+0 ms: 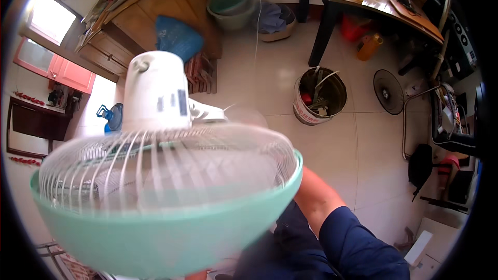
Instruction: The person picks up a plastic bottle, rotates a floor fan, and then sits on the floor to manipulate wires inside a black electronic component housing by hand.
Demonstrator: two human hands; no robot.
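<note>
A fan head fills the lower left, close to me and tilted. It has a white motor housing [156, 91], a white wire cage [166, 171] and a wide mint-green rim [166, 238]; motion smears part of it. My right forearm [320, 199], in a dark blue sleeve, reaches up behind the rim's right side. The fan hides that hand's fingers, so its grip does not show. Below the rim, at the bottom edge, a small skin-coloured patch [197, 275] may belong to my left hand; no fingers are visible there.
On the tiled floor stand a bucket [306, 111] of odds and ends, an orange bottle [369, 46] and a round dark fan grille [388, 92]. A dark-legged table [324, 31] is at the back right. Wooden cabinets [150, 15] and stacked basins [231, 15] line the back left.
</note>
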